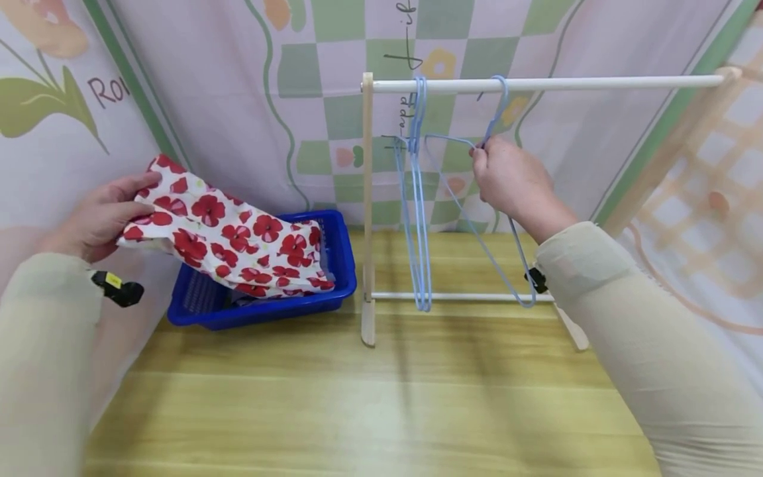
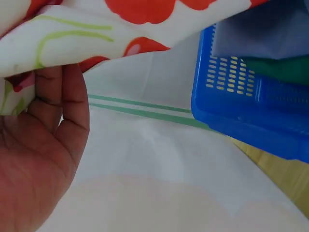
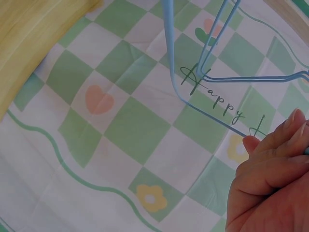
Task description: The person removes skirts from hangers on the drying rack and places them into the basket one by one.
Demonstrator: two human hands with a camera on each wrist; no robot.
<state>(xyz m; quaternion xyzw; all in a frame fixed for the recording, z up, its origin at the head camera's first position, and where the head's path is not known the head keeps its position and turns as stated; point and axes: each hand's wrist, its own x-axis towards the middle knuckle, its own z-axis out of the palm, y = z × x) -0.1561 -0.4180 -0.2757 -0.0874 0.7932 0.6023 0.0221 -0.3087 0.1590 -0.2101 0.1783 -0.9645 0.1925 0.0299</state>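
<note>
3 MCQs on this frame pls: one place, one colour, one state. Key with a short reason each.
1. Where does the floral cloth trail?
A. over the blue basket
B. over the rack's top bar
C. flat on the wooden floor

2. What colour are the hangers on the rack?
A. red
B. light blue
C. black

3. What is the right hand doing?
A. lying flat on the floor
B. gripping a hanger that hangs on the rack
C. holding the cloth

Key: 1 A, its lower end drapes over the basket while the left hand holds it; 2 B, thin blue wire; 3 B, fingers pinch the wire below the hook.
</note>
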